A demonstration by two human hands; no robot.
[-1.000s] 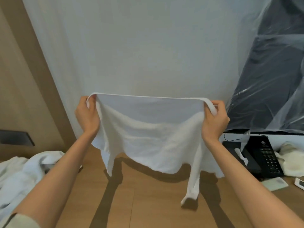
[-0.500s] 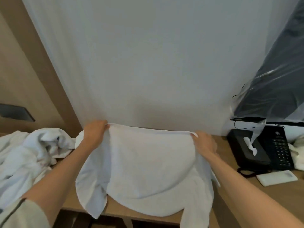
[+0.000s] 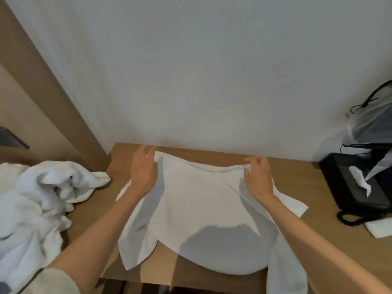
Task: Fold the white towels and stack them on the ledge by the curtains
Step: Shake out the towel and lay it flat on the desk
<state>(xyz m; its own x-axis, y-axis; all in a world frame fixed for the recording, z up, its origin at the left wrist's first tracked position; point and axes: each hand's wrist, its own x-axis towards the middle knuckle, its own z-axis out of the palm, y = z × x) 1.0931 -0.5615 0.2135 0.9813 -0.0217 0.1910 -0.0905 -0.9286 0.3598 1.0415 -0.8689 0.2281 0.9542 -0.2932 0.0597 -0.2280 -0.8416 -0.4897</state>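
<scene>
The towel (image 3: 201,200) you held up in the air a second ago now lies spread on the table (image 3: 297,172), pushed nearer the curtain (image 3: 191,71) than half a second back. Your left hand (image 3: 144,168) keeps its grip pinched on the far left corner, and your right hand (image 3: 257,177) pinches the far right hem, fingers curled over the edge. The towel is soft white terry, doubled, its rounded near fold bulging over the table's front edge, loose corners trailing at both sides. The table is smooth pale wood. A crumpled heap of towels (image 3: 31,198) sits to your left, a black tissue box (image 3: 339,187) to your right
</scene>
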